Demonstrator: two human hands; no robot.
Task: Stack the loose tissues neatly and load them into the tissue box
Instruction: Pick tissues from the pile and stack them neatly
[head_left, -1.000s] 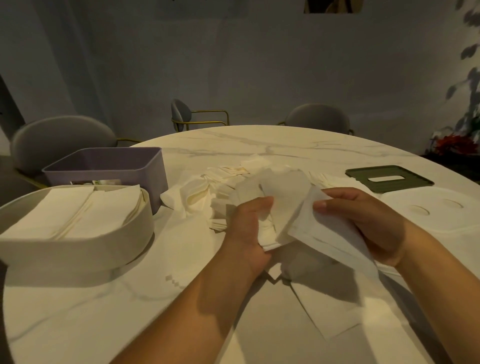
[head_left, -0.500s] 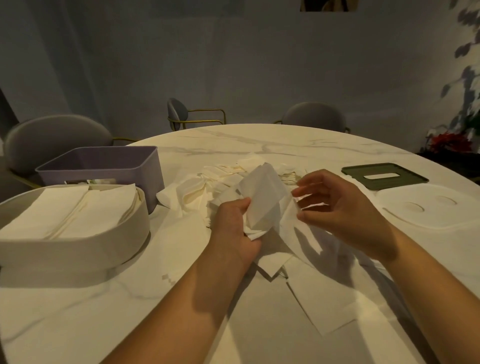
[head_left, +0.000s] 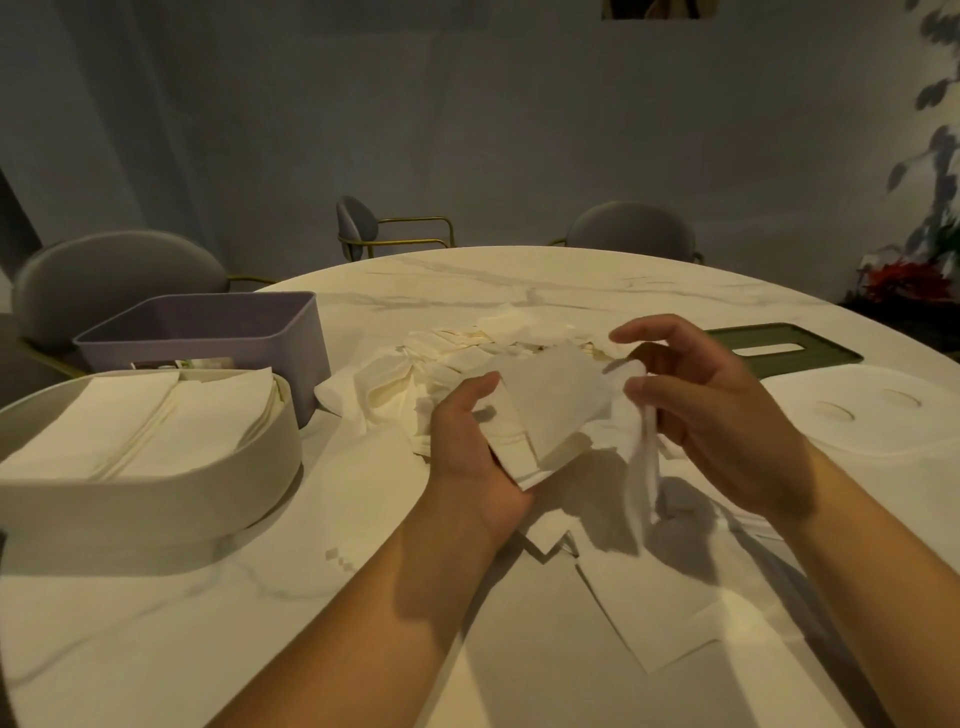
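My left hand is curled around a small bundle of tissues, thumb on top, holding it just above the surface. My right hand, just beside it, pinches a single tissue that hangs limp from my fingers; the index finger arches free above. Behind both hands I see the loose pile. More sheets lie flat below my wrists. To my left sits the white tissue box, filled with a neat stack, and a purple bin stands behind it, touching or nearly so. On my right lie a white lid and a green lid.
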